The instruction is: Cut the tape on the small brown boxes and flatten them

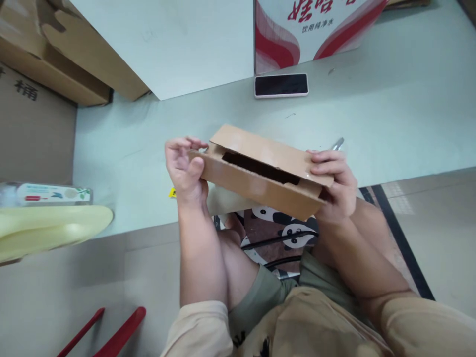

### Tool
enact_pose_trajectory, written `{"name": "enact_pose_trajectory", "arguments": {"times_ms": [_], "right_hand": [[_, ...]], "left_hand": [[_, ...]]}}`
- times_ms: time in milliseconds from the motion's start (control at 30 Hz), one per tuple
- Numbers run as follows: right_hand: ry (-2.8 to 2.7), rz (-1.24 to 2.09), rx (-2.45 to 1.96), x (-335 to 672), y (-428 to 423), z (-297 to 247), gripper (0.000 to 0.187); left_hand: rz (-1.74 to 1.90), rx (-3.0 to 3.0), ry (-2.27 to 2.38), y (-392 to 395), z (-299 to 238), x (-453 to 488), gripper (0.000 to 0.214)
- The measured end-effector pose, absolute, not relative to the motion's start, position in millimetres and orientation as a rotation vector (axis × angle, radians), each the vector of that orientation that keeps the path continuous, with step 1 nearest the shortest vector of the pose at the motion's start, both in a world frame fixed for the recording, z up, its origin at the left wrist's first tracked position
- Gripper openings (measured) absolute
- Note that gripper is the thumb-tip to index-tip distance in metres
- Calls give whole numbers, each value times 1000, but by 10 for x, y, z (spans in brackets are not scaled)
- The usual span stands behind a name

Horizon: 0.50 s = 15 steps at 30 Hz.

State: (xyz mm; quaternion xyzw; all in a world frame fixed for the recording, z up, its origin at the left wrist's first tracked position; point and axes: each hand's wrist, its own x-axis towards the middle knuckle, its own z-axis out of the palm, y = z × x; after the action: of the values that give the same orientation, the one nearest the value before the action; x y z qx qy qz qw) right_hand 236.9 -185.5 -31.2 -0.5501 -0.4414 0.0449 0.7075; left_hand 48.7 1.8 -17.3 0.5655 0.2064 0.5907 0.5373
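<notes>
A brown cardboard box is held tilted above the front edge of the table, its two long flaps partly folded in with a dark gap between them. My left hand grips its left end, the thumb on the near side and the fingers curled behind. At the right end my right hand clasps the box, fingers lying over the upper flap. The underside of the box and the right thumb are hidden. Just beyond my right hand a silver pen-like object lies on the table, partly covered.
A phone lies on the pale green table, before a red and white carton and a large white box. Cardboard boxes stand at the left. Nearer are a packaged item and a pale yellow curved object.
</notes>
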Motion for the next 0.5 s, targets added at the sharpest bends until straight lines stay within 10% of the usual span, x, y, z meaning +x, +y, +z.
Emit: {"name": "enact_pose_trajectory", "arguments": {"times_ms": [500], "right_hand": [[-765, 557, -1448, 2460, -1845, -537, 56]], "left_hand": [[1420, 1235, 845, 69, -175, 296, 19]]}}
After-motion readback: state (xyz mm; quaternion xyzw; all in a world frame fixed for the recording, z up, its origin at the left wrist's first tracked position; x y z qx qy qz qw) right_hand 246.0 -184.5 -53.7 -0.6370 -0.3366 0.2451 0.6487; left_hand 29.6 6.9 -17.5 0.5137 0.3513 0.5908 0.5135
